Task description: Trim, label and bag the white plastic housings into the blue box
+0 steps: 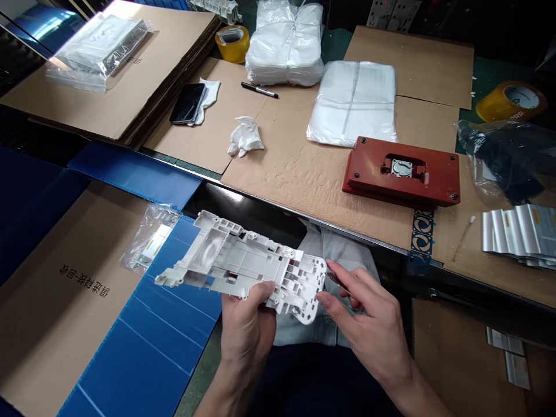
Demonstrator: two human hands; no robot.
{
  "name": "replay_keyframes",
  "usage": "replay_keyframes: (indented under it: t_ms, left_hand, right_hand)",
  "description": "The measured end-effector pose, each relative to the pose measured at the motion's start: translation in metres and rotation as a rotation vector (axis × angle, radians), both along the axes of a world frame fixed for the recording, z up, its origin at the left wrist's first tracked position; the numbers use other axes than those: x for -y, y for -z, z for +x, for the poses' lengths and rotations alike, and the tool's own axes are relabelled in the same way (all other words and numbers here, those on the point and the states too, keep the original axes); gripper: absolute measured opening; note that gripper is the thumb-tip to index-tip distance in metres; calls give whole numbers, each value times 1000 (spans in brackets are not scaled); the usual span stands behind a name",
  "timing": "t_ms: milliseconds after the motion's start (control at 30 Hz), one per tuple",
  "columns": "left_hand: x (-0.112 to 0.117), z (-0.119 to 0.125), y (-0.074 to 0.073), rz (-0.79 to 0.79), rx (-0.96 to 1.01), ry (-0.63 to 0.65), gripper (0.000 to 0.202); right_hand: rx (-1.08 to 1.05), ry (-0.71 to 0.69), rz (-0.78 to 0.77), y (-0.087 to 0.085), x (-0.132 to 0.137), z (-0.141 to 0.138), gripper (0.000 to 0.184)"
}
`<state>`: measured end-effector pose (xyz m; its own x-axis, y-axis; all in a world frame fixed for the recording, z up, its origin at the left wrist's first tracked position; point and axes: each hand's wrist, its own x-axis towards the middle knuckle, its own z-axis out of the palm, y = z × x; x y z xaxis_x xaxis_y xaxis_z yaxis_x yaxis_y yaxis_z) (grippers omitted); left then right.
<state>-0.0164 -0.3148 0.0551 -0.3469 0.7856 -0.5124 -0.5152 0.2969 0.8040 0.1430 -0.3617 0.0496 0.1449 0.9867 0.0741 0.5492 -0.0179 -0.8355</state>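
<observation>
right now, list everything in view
plastic frame: 1, white, centre
thin tool: 1, dark, centre
block: 1, red, right
insert: 1, silver, in block
bag bundles: 2, white, top
tape rolls: 2, yellow, top, right
gloves: 2, white, upper left
phone: 1, black, upper left
pen: 1, black-white, top
swab: 1, white-tipped, right
metallic pieces: several, silver, right
patterned strip: 1, blue, right
bagged items: 3, mixed, both sides
cardboard: several, brown, throughout
panels: several, blue, left
moulding: 1, white, top
clothing: unclear, grey, lower centre
left hand: 1, bare, centre
right hand: 1, bare, centre right
</observation>
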Motion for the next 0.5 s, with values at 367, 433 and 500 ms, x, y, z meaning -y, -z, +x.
replay_keyframes:
  t_ms: [367, 433, 500]
  left_hand:
    - [1, 5, -1, -8, -10, -19, 77]
    - [1, 5, -1, 0, -14, -16, 76]
    - [1, 6, -2, 8, -14, -17, 75]
  right_hand:
    - [40, -69, 51, 4, 6, 0, 36]
    - [43, -107, 36, 3, 7, 1, 47]
    - [51, -122, 28, 3, 8, 2, 54]
